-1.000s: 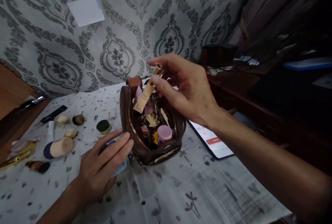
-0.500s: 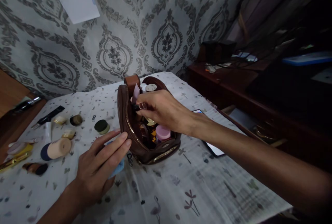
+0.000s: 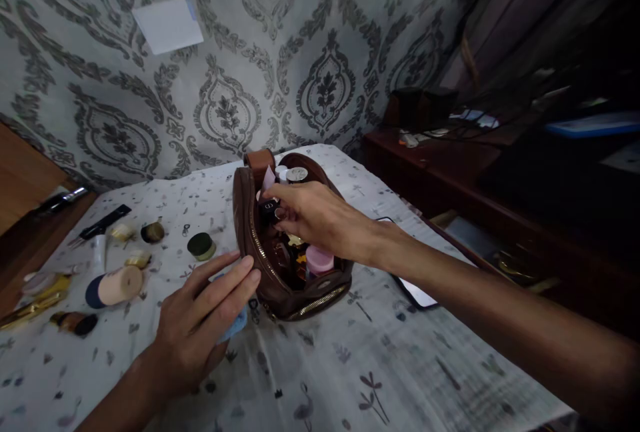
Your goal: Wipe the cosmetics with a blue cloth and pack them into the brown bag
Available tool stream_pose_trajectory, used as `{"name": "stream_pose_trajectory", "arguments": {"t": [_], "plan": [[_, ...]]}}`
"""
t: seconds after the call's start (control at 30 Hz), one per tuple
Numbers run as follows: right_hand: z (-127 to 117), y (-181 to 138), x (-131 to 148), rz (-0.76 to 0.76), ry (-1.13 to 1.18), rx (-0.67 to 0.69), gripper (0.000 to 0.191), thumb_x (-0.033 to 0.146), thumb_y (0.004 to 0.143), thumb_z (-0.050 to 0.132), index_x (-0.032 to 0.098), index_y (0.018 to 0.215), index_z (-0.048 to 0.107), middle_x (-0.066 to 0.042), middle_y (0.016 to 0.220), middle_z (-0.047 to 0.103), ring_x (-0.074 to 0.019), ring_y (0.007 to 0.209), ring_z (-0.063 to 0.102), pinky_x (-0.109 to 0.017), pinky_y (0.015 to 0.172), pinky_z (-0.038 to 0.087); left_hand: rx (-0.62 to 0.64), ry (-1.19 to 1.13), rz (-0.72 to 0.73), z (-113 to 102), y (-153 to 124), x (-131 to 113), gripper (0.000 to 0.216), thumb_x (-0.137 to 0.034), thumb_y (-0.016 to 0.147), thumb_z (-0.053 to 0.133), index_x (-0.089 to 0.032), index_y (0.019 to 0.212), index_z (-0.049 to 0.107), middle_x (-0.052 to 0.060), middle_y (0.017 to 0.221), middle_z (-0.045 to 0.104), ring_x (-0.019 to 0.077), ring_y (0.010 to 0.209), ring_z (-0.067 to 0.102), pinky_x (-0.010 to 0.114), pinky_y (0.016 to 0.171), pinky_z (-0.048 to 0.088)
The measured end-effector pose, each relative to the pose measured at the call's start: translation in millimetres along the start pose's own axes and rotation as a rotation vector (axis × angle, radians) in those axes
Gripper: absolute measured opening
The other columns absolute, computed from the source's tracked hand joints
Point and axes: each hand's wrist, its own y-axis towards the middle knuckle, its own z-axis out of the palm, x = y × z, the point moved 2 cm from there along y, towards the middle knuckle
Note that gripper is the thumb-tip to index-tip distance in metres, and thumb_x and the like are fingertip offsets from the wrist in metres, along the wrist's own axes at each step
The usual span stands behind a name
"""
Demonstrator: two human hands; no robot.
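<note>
An open brown leather cosmetic bag [image 3: 260,265] stands on the patterned cloth, packed with several jars and tubes, a pink-lidded jar [image 3: 320,260] among them. My right hand [image 3: 320,219] reaches over the bag's mouth and its fingers pinch a small black item [image 3: 269,209] inside. My left hand [image 3: 197,322] rests on the cloth just left of the bag, fingers together and laid over a light blue item [image 3: 234,327], with the fingertips touching the bag's side.
Loose cosmetics lie at the left: a dark green jar [image 3: 201,245], a round beige compact [image 3: 114,287], a gold tube [image 3: 33,302], a black tube [image 3: 103,223]. A phone [image 3: 417,292] lies right of the bag. Dark wooden furniture [image 3: 450,165] stands at the right.
My right hand held a tan sachet above the bag one second ago; it has come down into the bag, the sachet is out of sight, and the fingers now pinch a black item.
</note>
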Motion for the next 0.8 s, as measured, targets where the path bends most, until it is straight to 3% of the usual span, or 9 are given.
{"name": "stream_pose_trajectory", "arguments": {"t": [0.2,0.33,0.57,0.8], "plan": [[-8.1,-0.9,3.7,0.016,-0.051,0.031,0.008,0.007,0.086,0.064,0.014,0.087,0.065,-0.002,0.077,0.064,-0.0141,0.073,0.06,-0.024,0.067,0.037,-0.023,0.007,0.001,0.6,2.6,-0.4,0.045,-0.005,0.092,0.048,-0.012,0.136,0.057,0.015,0.132,0.065,0.0322,0.131,0.054,0.044,0.102,0.056],[-8.0,0.8,4.8,-0.009,-0.101,0.064,0.011,0.004,0.085,0.061,0.014,0.08,0.065,-0.002,0.074,0.062,-0.0138,0.072,0.056,-0.024,0.067,0.035,-0.022,-0.006,-0.004,1.4,2.0,0.2,0.045,-0.006,0.093,0.047,-0.013,0.136,0.057,0.015,0.132,0.065,0.0319,0.131,0.054,0.044,0.101,0.056],[-5.3,-0.7,4.3,-0.018,-0.088,0.049,0.008,0.009,0.086,0.064,0.014,0.09,0.068,-0.003,0.081,0.066,-0.0151,0.077,0.06,-0.025,0.068,0.038,-0.038,-0.013,0.016,2.6,1.1,0.2,0.044,-0.005,0.093,0.046,-0.009,0.135,0.058,0.017,0.132,0.064,0.0325,0.132,0.054,0.044,0.102,0.055],[-10.8,-7.3,6.4,0.002,0.0,0.002,0.025,0.008,0.085,0.067,0.015,0.109,0.071,-0.003,0.086,0.072,-0.0158,0.081,0.067,-0.024,0.072,0.044,-0.039,-0.012,0.02,5.3,0.1,0.4,0.049,-0.006,0.094,0.045,-0.01,0.142,0.052,0.017,0.133,0.062,0.0334,0.133,0.052,0.046,0.103,0.054]]}}
